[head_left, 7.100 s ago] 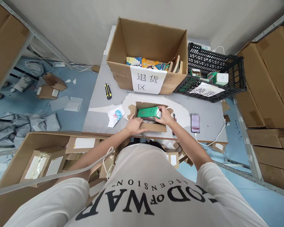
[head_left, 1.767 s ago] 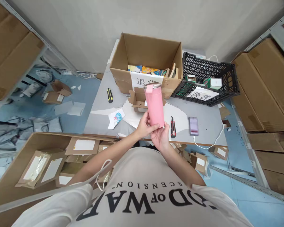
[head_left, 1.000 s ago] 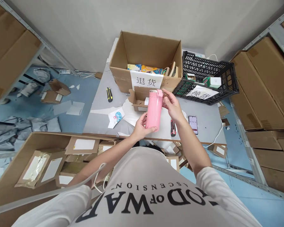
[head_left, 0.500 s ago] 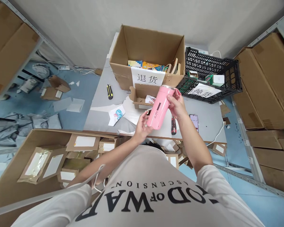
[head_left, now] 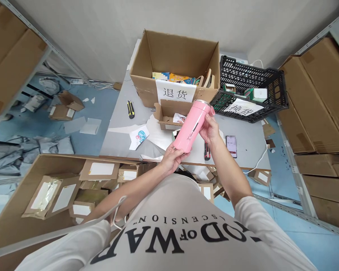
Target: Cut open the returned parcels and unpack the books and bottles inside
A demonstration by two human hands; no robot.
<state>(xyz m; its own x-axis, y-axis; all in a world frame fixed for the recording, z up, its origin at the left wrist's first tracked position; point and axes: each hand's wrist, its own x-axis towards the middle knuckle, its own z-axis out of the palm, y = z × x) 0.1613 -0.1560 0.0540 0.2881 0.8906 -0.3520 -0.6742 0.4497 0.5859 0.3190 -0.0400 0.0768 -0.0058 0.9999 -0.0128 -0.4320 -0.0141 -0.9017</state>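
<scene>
A pink bottle (head_left: 191, 127) with a silver rim and a pink strap is held tilted above the table's front part, dark lettering on its side. My left hand (head_left: 173, 159) grips its lower end, fingers closed around the base. Near the top, my right hand (head_left: 209, 130) is closed on the bottle's side by the strap. Behind the bottle is a small opened carton (head_left: 169, 111) with a white printed item (head_left: 179, 118) inside. A red and black utility knife (head_left: 207, 151) lies under the right hand, partly hidden.
A large labelled cardboard box (head_left: 147, 88) with colourful packs and a black plastic crate (head_left: 282, 90) with small boxes stand at the back. A yellow utility knife (head_left: 130, 109), printed paper (head_left: 139, 136) and a phone (head_left: 231, 146) lie on the table (head_left: 115, 141). A parcel-filled carton (head_left: 14, 199) is at lower left.
The bottle has turned about its long axis, so its lettering now sits farther right. My left hand has shifted under its base, and my right hand has slid slightly down.
</scene>
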